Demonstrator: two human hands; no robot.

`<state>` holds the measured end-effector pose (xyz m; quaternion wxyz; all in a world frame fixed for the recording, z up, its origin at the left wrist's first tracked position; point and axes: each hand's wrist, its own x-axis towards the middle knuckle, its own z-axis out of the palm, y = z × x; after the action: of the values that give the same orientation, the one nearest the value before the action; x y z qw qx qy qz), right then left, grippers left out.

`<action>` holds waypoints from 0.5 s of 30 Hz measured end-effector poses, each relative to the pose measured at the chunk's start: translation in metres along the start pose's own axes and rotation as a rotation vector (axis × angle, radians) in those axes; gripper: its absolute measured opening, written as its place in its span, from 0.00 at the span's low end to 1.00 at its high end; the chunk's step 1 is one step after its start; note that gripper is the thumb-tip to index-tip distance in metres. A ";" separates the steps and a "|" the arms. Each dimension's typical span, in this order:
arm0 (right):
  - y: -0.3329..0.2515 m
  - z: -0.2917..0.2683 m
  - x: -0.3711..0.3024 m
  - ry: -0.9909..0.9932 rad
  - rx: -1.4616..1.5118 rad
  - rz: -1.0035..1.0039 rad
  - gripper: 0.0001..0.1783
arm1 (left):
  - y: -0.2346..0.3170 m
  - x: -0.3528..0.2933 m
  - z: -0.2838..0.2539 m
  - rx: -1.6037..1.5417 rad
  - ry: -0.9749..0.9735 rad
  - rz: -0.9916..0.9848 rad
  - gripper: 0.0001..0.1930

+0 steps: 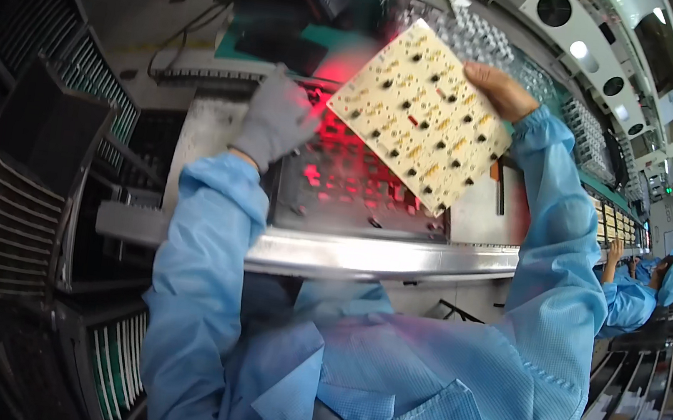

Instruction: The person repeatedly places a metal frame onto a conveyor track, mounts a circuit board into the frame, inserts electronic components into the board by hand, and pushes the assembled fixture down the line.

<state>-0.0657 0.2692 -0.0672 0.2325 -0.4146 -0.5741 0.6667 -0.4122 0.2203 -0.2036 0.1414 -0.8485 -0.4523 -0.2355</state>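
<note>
A cream-coloured circuit panel (pixel 420 113) with rows of small gold and dark parts hangs tilted above the workstation. My right hand (pixel 498 89), bare, grips its upper right edge. My left hand (pixel 276 117), in a grey glove, is beside the panel's lower left corner; whether it touches the panel is unclear. Below the panel lies a dark fixture bed (pixel 348 186) lit by red light. Both my sleeves are light blue.
A metal rail (pixel 331 251) runs along the bench front. Slotted racks (pixel 19 196) stand at the left, with green boards (pixel 115 368) lower down. Clear component trays (pixel 491 44) sit behind. Another person in blue (pixel 637 293) works at the right by more panels (pixel 616 223).
</note>
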 end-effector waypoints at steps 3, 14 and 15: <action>0.005 0.002 0.017 -0.054 -0.054 0.011 0.23 | -0.011 -0.011 0.000 -0.354 0.040 -0.303 0.25; 0.049 0.002 0.089 -0.401 -0.178 0.262 0.23 | 0.068 -0.044 -0.061 -0.685 0.183 -0.446 0.11; 0.054 0.003 0.089 -0.383 -0.409 0.128 0.22 | 0.075 -0.043 -0.062 -0.625 0.168 -0.339 0.12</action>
<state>-0.1078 0.3248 -0.1447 -0.0110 -0.3548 -0.7029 0.6163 -0.3869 0.1210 -0.1752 -0.1290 -0.7414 -0.4794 -0.4515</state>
